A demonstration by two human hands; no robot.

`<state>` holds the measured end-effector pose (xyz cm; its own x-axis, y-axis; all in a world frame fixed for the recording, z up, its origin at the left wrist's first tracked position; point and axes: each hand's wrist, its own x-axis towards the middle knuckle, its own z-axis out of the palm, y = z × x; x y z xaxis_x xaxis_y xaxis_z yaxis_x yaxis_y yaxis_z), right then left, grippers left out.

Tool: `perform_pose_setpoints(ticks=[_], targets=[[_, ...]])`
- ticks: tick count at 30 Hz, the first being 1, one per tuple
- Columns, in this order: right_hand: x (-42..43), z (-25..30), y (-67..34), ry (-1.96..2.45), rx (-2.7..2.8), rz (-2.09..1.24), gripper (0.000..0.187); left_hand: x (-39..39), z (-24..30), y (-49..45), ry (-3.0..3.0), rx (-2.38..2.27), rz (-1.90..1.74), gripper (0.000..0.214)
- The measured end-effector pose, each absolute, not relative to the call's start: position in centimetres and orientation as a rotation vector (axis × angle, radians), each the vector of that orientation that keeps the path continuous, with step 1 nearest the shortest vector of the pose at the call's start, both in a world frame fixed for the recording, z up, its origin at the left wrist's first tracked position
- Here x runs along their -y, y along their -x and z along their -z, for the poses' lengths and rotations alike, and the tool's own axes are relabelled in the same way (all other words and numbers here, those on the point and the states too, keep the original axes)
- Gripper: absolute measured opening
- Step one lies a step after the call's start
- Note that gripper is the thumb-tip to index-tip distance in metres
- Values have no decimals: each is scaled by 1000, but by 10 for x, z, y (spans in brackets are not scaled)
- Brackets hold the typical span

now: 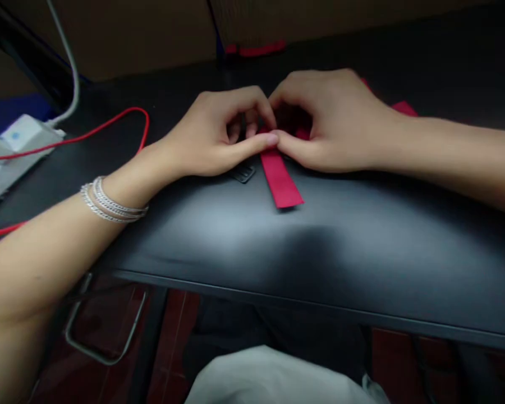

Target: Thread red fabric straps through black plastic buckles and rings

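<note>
A flat red ribbon [281, 180] lies on the black table [252, 241], with one end hanging toward me and a second strip end [404, 108] showing beyond my right hand. My left hand [219, 134] and my right hand [324, 126] meet over the ribbon, their fingers pinching its folded middle. The hands hide most of that fold. A small black comb-like piece [243, 174] lies just under my left hand. Several thin silver bangles [111, 202] circle my left wrist.
A red cable [88, 132] loops across the table's left side, near a white cable [69, 62] and a white device [25, 134]. A red object [256, 49] sits at the far edge. The table's front edge runs below my arms, with a metal handle [105, 325] beneath it.
</note>
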<state>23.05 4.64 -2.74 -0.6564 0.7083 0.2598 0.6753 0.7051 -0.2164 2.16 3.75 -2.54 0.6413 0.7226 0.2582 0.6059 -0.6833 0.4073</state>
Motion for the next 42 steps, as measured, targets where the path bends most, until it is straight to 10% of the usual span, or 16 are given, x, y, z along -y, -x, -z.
perform_pose_setpoints(ticks=[42], targets=[[-48,30,-234,1049,2570,-155,20,-37,25,-21,-2574,-1041,-581,45]])
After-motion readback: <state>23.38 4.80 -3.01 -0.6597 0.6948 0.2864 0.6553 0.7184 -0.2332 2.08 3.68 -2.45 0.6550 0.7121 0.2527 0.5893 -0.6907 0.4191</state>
